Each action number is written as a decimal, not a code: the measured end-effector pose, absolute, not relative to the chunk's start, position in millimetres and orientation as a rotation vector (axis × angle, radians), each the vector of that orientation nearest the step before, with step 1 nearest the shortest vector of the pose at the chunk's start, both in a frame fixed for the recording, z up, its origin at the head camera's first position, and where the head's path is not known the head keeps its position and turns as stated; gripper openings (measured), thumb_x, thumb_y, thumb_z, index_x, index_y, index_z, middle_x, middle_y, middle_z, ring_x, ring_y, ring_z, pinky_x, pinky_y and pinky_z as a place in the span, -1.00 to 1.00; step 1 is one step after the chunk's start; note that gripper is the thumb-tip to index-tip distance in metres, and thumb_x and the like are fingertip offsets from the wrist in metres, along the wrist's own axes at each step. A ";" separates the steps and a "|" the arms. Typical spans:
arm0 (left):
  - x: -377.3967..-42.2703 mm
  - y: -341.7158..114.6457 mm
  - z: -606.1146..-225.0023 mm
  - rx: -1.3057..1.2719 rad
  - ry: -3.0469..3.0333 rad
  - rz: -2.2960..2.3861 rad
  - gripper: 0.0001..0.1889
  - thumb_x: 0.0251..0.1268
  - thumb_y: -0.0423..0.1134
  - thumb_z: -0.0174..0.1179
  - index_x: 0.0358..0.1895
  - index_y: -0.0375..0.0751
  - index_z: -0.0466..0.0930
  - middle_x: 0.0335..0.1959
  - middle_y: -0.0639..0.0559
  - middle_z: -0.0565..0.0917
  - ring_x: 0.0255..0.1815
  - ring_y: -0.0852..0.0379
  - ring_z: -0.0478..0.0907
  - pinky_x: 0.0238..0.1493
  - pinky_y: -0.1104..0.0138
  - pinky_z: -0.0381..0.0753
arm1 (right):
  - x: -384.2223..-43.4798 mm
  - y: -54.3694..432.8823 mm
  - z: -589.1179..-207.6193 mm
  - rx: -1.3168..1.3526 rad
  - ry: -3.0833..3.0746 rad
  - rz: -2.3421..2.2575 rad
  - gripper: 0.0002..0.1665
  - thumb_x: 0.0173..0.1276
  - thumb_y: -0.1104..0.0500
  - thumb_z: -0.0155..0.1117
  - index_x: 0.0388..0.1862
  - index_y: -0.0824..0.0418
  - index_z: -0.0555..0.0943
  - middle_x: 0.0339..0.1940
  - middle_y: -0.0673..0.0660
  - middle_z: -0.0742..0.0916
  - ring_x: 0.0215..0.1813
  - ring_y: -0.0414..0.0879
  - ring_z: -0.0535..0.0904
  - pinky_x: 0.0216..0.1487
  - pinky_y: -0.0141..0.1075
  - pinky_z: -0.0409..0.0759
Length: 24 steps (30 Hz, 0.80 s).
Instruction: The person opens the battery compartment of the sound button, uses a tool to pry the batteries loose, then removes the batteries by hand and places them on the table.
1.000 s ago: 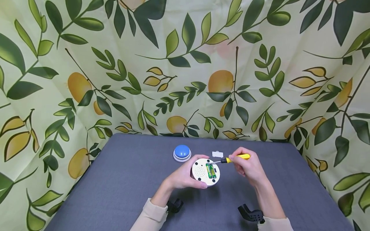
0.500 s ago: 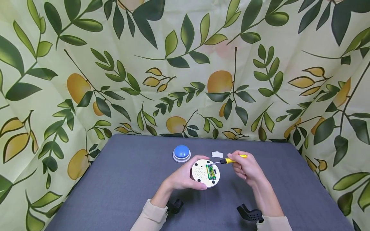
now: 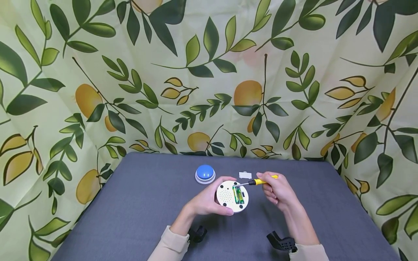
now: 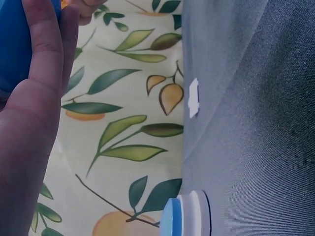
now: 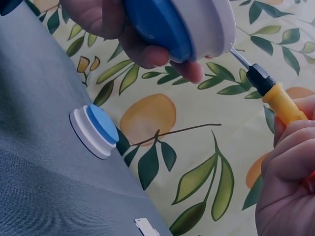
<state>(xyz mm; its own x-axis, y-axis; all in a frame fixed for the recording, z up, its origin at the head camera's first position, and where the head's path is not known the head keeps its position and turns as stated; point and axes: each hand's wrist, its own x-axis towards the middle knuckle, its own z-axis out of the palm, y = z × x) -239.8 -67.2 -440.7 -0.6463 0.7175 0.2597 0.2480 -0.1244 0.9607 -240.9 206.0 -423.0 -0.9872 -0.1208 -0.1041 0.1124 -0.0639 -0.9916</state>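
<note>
My left hand [image 3: 209, 197] grips a round push button [image 3: 225, 197] by its rim above the table, its white underside turned up in the head view. Two green batteries [image 3: 238, 195] lie in the uncovered slot of that underside. In the right wrist view the blue dome [image 5: 160, 29] of the same button faces down toward the left fingers. My right hand [image 3: 277, 188] holds a screwdriver [image 3: 261, 180] by its yellow handle. The screwdriver's metal tip is at the upper end of the batteries, at the edge of the slot.
A second blue and white push button [image 3: 205, 174] stands on the grey table [image 3: 156, 203] behind my left hand. A small white battery cover [image 3: 245, 175] lies to its right. A leaf-patterned cloth [image 3: 209, 108] hangs behind and at both sides.
My right hand and the screwdriver have shifted slightly to the left and tilted a little. The left hand holds the push button nearly still, and both batteries stay in the slot.
</note>
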 end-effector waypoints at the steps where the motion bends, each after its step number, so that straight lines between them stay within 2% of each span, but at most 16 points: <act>1: -239.5 -67.2 -440.9 1.071 1.797 1.826 -0.12 0.02 -0.50 0.44 0.46 -0.19 0.22 0.13 -0.11 0.53 0.02 0.13 0.62 0.05 0.26 0.66 | -241.0 205.8 -423.3 -0.007 2.027 -2.188 -0.58 0.50 0.08 0.28 -0.58 0.17 0.46 -0.77 -0.05 0.36 -0.81 -0.23 0.21 -0.81 -0.45 0.18; 14: -239.5 -66.9 -441.2 1.069 1.815 1.803 -0.11 0.00 -0.46 0.46 0.45 -0.11 0.24 0.14 -0.07 0.53 0.03 0.16 0.60 0.06 0.24 0.65 | -239.9 204.3 -423.2 -0.022 2.006 -2.245 -0.54 0.48 0.08 0.30 -0.61 0.14 0.41 -0.78 -0.06 0.35 -0.82 -0.24 0.20 -0.82 -0.46 0.16; 20: -239.9 -66.9 -441.2 1.073 1.817 1.817 -0.11 0.00 -0.46 0.45 0.46 -0.22 0.21 0.14 -0.09 0.53 0.02 0.15 0.61 0.07 0.23 0.65 | -238.8 204.3 -422.8 -0.048 1.983 -2.274 -0.61 0.49 0.10 0.30 -0.55 0.15 0.46 -0.76 -0.06 0.38 -0.81 -0.25 0.23 -0.81 -0.47 0.19; 24: -239.9 -67.6 -440.9 1.055 1.812 1.832 -0.11 0.00 -0.45 0.45 0.46 -0.18 0.21 0.13 -0.10 0.53 0.00 0.15 0.62 0.06 0.25 0.66 | -238.0 205.1 -422.7 -0.072 1.946 -2.299 -0.69 0.50 0.11 0.28 -0.47 0.14 0.50 -0.74 -0.06 0.41 -0.79 -0.26 0.26 -0.79 -0.47 0.23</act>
